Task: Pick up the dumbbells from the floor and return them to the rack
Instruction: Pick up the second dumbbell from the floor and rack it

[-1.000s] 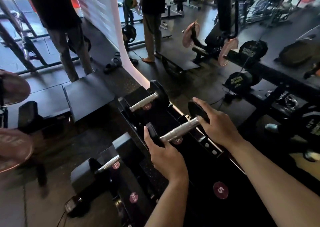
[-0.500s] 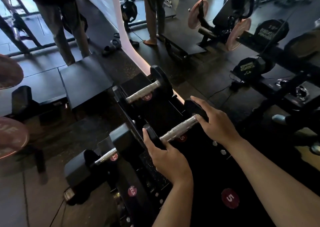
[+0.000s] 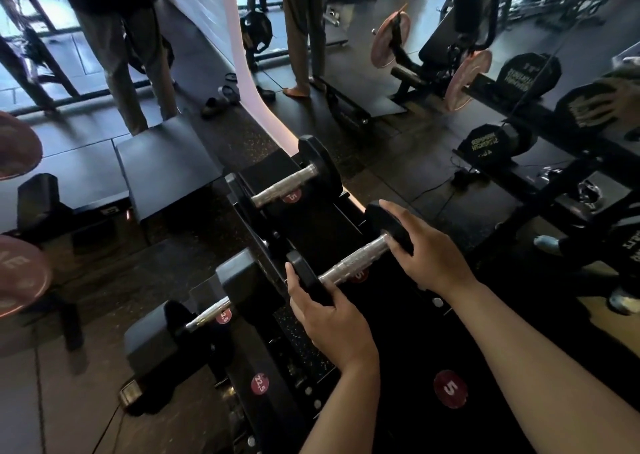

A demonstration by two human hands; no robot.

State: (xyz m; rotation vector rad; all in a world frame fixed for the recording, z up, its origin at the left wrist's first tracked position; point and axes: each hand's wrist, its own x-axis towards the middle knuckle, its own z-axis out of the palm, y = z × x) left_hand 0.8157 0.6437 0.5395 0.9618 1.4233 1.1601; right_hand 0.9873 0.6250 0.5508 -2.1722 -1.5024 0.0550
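A small black dumbbell with a knurled silver handle [image 3: 353, 261] lies across the top tier of the black rack [image 3: 408, 346], over a red 5 label. My left hand [image 3: 329, 318] cups its near head. My right hand [image 3: 429, 256] cups its far head. Behind it a second small dumbbell [image 3: 291, 183] rests in the rack's far slot. A larger dumbbell [image 3: 207, 315] sits on the lower tier to the left, by a red 22.5 label.
A mirror fills the right side, showing bigger dumbbells [image 3: 491, 145] and a plate-loaded machine [image 3: 433, 62]. Two people [image 3: 128, 58] stand on the floor beyond, near loose sandals [image 3: 221, 100]. A flat bench [image 3: 166, 166] lies left of the rack. Red plates [image 3: 17, 273] hang at the far left.
Both hands have stayed on the dumbbell's two heads, which remains in the same rack slot. The view has tilted and shifted slightly.
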